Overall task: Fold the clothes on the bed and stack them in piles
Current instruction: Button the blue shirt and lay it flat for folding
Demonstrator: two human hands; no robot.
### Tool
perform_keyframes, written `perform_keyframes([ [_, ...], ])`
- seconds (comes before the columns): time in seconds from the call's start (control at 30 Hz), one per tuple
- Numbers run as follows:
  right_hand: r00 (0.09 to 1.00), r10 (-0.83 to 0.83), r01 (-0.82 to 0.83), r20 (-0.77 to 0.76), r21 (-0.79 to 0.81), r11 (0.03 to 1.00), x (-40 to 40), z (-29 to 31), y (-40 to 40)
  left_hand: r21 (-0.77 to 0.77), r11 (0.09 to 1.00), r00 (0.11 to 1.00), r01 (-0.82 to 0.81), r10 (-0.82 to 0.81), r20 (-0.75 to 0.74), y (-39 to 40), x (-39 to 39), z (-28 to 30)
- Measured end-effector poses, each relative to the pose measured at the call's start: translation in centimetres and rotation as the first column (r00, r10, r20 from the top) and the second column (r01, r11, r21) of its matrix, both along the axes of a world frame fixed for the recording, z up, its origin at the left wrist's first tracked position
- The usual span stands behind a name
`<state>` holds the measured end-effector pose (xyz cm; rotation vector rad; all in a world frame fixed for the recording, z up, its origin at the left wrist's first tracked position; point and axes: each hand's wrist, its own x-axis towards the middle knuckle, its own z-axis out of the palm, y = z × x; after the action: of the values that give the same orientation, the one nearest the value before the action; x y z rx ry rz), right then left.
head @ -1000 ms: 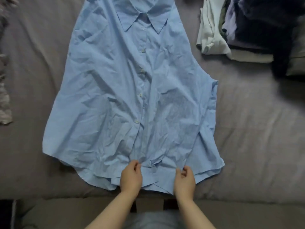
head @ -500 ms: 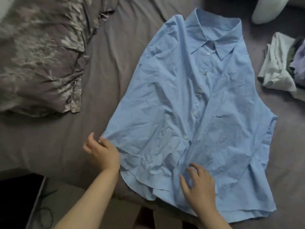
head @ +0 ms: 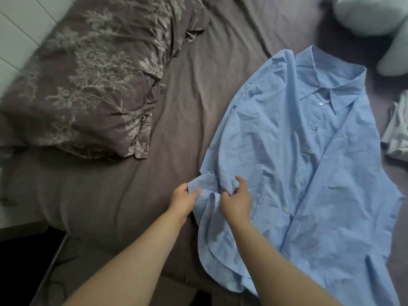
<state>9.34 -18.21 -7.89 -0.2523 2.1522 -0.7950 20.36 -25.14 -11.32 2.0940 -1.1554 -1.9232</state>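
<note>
A light blue button-up shirt (head: 298,164) lies front up on the brown bed sheet (head: 181,111), collar toward the far right, hem hanging over the near bed edge. My left hand (head: 182,200) pinches a small flap of the shirt's left edge. Just right of it, my right hand (head: 237,199) grips bunched fabric at the same edge, fingers curled into the cloth. The shirt's sleeves are hidden, tucked under or folded out of sight.
A brown floral duvet (head: 92,80) is heaped at the left and back. A pale pillow (head: 373,18) sits at the far right corner. Part of a whitish garment (head: 397,133) shows at the right edge. The dark floor lies beyond the bed's near left corner.
The view swung left. Both hands left the hem and moved to the shirt's left side edge; the right hand went from lying flat on the fabric to gripping it beside the left hand.
</note>
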Motion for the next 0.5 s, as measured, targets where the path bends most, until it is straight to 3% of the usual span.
perform_keyframes([
  [0.1,0.995,-0.086,0.088,-0.042,0.056,0.995,-2.0,-0.1,2.4,-0.047,0.978,0.979,-0.201,0.200,-0.033,-1.7,1.2,0.9],
  [0.17,0.996,0.066,-0.056,-0.059,0.157,0.986,-2.6,0.3,4.1,-0.190,0.935,0.949,-0.299,0.312,0.042,-3.4,2.8,2.3],
  [0.27,0.908,0.336,-0.289,-0.251,0.209,0.934,-2.4,0.8,4.9,-0.436,0.859,0.902,-0.269,0.384,0.200,-5.5,5.7,4.5],
  [0.37,0.817,0.371,-0.400,-0.442,0.030,0.916,-0.7,2.8,1.4,-0.569,0.792,0.877,-0.221,0.417,0.239,-6.4,8.4,7.1],
  [0.43,0.857,0.359,-0.427,-0.370,-0.120,0.896,1.2,3.9,-2.0,-0.636,0.749,0.889,-0.186,0.404,0.215,-6.1,9.6,8.7],
  [0.5,0.947,0.311,-0.321,-0.083,-0.195,0.927,3.2,4.4,-5.8,-0.686,0.721,0.923,-0.097,0.324,0.210,-5.2,10.2,9.7],
])
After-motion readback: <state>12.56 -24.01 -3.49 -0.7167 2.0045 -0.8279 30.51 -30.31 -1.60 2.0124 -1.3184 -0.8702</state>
